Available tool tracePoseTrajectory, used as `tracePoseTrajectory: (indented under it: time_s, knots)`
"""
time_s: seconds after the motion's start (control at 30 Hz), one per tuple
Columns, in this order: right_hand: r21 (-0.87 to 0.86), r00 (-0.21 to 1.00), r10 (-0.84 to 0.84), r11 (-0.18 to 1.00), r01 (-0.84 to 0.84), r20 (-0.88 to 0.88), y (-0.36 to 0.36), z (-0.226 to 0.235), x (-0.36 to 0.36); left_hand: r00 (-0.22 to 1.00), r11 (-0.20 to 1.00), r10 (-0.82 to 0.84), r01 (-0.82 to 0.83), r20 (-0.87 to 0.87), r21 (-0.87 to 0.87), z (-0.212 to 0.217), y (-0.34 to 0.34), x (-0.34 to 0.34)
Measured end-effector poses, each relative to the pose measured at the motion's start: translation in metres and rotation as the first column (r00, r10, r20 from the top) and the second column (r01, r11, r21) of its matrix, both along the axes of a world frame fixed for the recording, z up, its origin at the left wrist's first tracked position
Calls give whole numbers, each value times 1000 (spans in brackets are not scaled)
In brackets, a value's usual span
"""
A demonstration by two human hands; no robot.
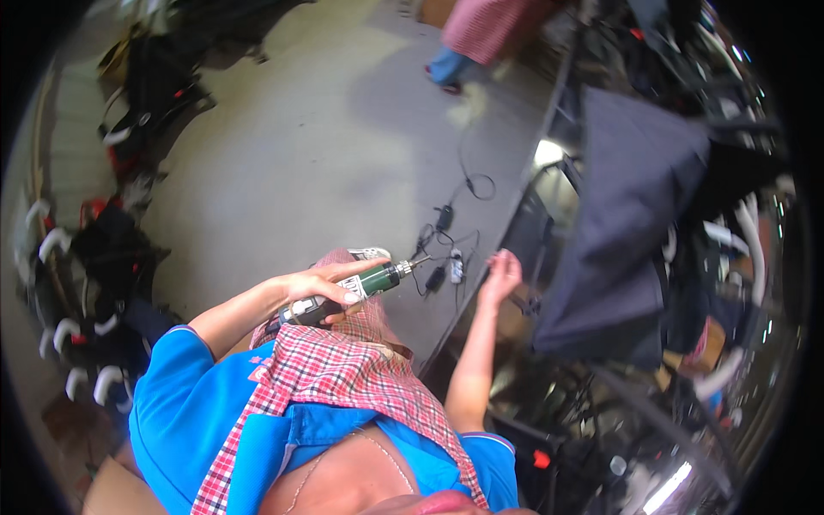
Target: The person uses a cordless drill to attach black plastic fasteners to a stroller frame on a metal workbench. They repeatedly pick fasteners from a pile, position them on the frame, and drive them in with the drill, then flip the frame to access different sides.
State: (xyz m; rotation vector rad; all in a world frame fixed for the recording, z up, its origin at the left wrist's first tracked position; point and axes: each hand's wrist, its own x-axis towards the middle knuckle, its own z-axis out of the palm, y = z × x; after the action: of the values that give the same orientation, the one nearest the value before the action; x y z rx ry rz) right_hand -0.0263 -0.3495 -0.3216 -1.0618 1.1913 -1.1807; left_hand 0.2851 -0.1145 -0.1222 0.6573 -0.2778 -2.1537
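One driver (376, 281), green and black with a pale label, lies in the left hand (333, 290). The fingers of that hand are wrapped around its body, some along the near side and some over the top, so the grip is closed. Its thin bit (420, 261) points toward the upper right, touching nothing that I can see.

The right hand (505, 273) is raised by the edge of the tabletop (549, 129), well apart from the bit. Its fingers are curled in; whether they hold something small I cannot tell. Just right of it stands a large dark grey cloth (627, 223), with black frames and parts crowded around it.

Cables (482, 189) and black adapters (444, 217) lie on the grey floor (283, 146) beyond the bit, near a white socket block (457, 264). The wearer has a checked apron (343, 365) over a blue shirt (180, 386). At the top, another person (498, 33) in a pinkish garment and blue trousers stands near the tabletop.
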Motion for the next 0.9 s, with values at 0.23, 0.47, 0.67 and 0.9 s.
tracePoseTrajectory:
  time_s: [0.23,0.47,0.67,0.9]
  knots:
    - [-1,992,-47,999,48,120,145,163,-11,899,880,-417,436,135,-189,35,-57,-38]
    - [-226,944,-287,942,247,-164,262,237,-42,492,352,-828,830,270,-433,67,-90,-115]
    - [-217,797,-602,786,579,-54,351,256,-42,225,31,-909,875,350,-483,80,-90,-168]
    - [-326,601,-796,586,741,-65,389,290,-67,79,-140,-911,864,405,-484,108,-78,-225]
